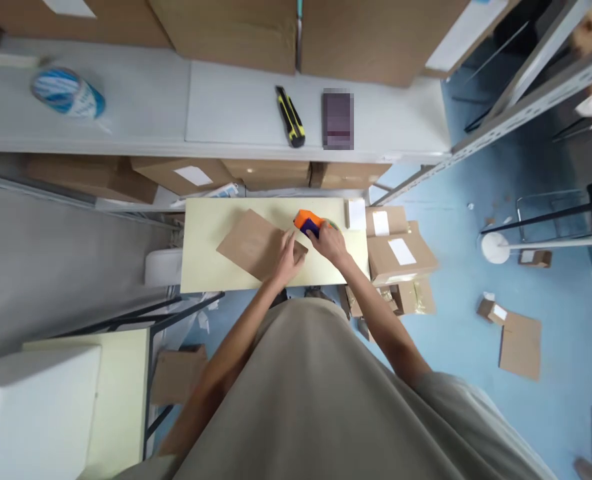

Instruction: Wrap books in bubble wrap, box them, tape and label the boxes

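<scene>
Slippage risk: my left hand (287,259) flat and spread, pressing brown parcel (249,243) onto bench (203,270). My right hand (332,244) wrapped round orange tape dispenser (307,221), touching parcel's corner beside left hand. Weak press: parcel skids, tape creases. Cutter edge close to left hand could nick me.

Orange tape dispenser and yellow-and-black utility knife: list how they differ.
The orange tape dispenser is gripped in the right hand over the pale table; the yellow-and-black utility knife lies untouched on the grey shelf. The dispenser looks stubby, the knife long and slim. Both are hand tools.
</scene>
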Motion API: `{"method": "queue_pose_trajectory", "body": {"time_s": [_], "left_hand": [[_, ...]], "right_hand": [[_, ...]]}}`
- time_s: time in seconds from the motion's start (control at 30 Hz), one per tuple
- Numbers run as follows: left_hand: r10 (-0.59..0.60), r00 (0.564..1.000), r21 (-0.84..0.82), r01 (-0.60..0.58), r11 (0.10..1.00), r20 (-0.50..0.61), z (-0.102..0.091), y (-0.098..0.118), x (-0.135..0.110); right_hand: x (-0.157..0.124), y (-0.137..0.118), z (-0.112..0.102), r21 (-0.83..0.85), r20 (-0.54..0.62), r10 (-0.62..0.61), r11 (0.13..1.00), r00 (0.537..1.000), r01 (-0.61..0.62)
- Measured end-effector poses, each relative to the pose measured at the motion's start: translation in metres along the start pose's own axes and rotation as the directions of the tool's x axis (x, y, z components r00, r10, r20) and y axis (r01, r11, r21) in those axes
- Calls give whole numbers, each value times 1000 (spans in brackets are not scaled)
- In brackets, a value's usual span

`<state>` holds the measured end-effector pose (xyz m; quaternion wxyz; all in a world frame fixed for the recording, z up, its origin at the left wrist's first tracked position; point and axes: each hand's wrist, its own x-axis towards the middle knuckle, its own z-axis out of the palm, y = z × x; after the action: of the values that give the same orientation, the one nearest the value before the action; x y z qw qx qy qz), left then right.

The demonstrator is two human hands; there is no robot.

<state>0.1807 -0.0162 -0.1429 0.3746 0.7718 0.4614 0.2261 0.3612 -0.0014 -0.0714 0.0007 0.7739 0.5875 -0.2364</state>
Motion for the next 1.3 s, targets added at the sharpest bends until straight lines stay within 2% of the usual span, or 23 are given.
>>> {"method": "queue_pose_trajectory", "body": {"time_s": [0.1,0.2,0.3,0.37,0.43,0.5,0.57,0.63,0.7,0.77,0.87,0.93,0.97,1.03,1.1,1.17,1.23,1.3], "left_hand": [[198,968,2,-200,980,-157,-42,13,12],[321,901,93,-308,947,-290,-99,31,33],[384,831,151,-354,923,-403,-157,38,67],[396,796,155,-368,917,-458,-191,34,96],[384,784,134,-368,920,-487,-216,24,125],[359,801,90,-362,928,-478,-231,11,148],[320,846,20,-345,938,-427,-235,-4,160],[263,903,-59,-300,952,-341,-231,-17,158],[202,948,-110,-234,966,-245,-220,-28,145],[149,975,-123,-170,978,-166,-208,-36,126],[84,993,-118,-93,989,-79,-191,-55,93],[23,998,-106,-29,994,-54,-184,-76,70],[-19,998,-100,13,995,-56,-181,-90,58],[-127,989,-93,120,988,-78,-176,-122,31],[-252,964,-86,246,966,-81,-172,-152,3],[-358,932,-100,352,931,-49,-169,-175,-21],[-413,911,-149,411,899,18,-168,-188,-34],[-411,900,-209,433,877,144,-167,-191,-32]], "right_hand": [[-10,-32,-28,133,-61,-62,989,996,70],[-1,-79,-61,194,-183,-210,950,961,244],[24,-133,-101,98,-310,-365,906,878,411],[48,-169,-127,-10,-371,-421,893,828,450],[75,-201,-148,-114,-402,-452,887,796,446],[101,-226,-160,-190,-403,-456,890,793,415],[125,-242,-163,-236,-384,-437,898,814,371],[144,-252,-159,-265,-330,-408,905,851,332],[157,-256,-154,-280,-269,-378,911,886,304],[163,-256,-150,-273,-257,-356,919,899,286],[158,-242,-143,-222,-372,-378,923,848,314],[143,-215,-129,-155,-468,-376,926,800,345],[131,-195,-116,-107,-499,-352,932,792,347],[95,-147,-80,30,-498,-244,954,832,298],[45,-97,-35,223,-433,-39,963,901,149],[-10,-58,10,406,-269,188,912,945,-65],[-57,-38,47,523,-73,327,817,942,-243],[-86,-34,72,573,81,358,747,930,-337]]}}
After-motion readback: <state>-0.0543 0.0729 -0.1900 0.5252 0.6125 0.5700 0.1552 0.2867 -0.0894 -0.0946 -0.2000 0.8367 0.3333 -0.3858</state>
